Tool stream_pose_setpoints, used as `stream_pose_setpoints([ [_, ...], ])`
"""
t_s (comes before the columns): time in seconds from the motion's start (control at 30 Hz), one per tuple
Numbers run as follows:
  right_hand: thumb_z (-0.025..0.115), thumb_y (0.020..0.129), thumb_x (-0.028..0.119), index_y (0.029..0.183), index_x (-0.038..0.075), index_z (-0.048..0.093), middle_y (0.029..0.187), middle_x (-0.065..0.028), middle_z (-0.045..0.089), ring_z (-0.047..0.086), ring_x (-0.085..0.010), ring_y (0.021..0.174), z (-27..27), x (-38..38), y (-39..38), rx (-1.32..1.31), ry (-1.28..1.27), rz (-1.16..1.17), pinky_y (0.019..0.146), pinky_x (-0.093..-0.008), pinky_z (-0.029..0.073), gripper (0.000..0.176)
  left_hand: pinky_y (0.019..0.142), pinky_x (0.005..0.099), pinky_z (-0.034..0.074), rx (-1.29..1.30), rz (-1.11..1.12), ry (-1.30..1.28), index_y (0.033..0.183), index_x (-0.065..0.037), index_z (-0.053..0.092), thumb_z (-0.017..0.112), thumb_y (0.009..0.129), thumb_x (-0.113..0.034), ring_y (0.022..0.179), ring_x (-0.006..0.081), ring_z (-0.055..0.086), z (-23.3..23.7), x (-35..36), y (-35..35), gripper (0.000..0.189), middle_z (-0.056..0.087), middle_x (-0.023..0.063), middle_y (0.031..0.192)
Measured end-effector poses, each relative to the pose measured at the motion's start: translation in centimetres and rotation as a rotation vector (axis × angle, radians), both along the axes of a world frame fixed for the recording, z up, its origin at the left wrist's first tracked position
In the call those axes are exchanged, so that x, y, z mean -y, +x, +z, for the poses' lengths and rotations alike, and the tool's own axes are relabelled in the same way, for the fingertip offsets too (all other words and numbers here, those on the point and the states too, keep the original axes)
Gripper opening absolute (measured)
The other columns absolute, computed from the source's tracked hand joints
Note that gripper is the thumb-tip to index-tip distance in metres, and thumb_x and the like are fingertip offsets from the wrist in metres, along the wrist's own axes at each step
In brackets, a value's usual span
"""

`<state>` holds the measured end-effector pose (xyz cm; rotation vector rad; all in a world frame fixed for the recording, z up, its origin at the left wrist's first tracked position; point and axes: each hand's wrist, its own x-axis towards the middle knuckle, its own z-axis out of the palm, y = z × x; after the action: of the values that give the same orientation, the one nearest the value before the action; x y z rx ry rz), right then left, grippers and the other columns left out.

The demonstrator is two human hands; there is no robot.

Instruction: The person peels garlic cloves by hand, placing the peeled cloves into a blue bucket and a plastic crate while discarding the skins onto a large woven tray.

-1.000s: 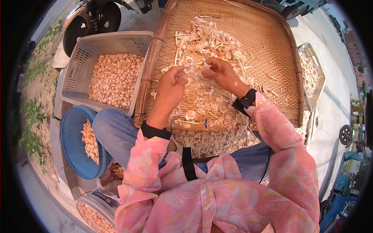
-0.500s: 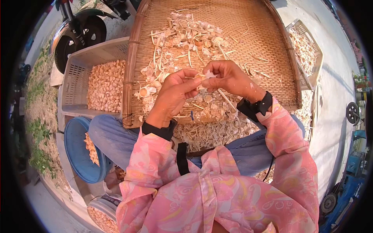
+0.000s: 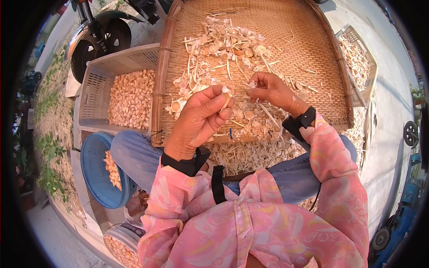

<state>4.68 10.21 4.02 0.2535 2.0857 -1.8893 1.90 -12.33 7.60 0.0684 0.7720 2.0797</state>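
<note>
Over the woven bamboo tray (image 3: 313,53), my left hand (image 3: 203,114) pinches a garlic clove (image 3: 228,96) between thumb and fingers. My right hand (image 3: 273,91), a short gap to the right, is closed with a pale papery bit of skin (image 3: 251,85) at its fingertips. Beneath and beyond both hands lie loose garlic skins (image 3: 230,40) and thin dry stalks, heaped mostly on the left and near side of the tray.
A grey crate (image 3: 96,85) of cloves stands left, above a blue bucket (image 3: 96,174) holding cloves. A white bucket (image 3: 120,241) is at lower left. Another crate (image 3: 374,71) of skins stands right. A wheel (image 3: 100,44) is at upper left.
My hands have come apart; before, they met over the garlic. The left now holds the clove on its own, and the right has moved off to the right with a bit of skin.
</note>
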Motion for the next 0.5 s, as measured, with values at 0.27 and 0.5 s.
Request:
stream_pose_setpoints([
  [0.27, 0.065, 0.074, 0.021, 0.085, 0.001, 0.053, 0.07, -0.0129, 0.056, 0.055, -0.0239, 0.065, -2.8, 2.0, 1.2, -0.169, 0.448, 0.255, 0.059, -0.0337, 0.043, 0.025, 0.057, 0.0247, 0.045, -0.212, -0.44, 0.75, 0.096, 0.009, 0.054, 0.059, 0.085, -0.009, 0.073, 0.0178, 0.056, 12.9, -0.4, 7.6, 0.022, 0.057, 0.0126, 0.085],
  [0.5, 0.065, 0.074, 0.015, 0.088, 0.002, 0.056, 0.073, -0.0127, 0.057, 0.056, -0.0234, 0.067, -1.6, 3.4, 1.5, -0.229, 0.441, 0.351, 0.062, -0.0324, 0.044, 0.021, 0.061, 0.0304, 0.045, -0.349, 0.023, 0.912, 0.089, 0.006, 0.059, 0.061, 0.084, -0.013, 0.073, 0.0217, 0.057, 12.9, -2.1, 10.4, 0.02, 0.058, 0.0115, 0.081],
])
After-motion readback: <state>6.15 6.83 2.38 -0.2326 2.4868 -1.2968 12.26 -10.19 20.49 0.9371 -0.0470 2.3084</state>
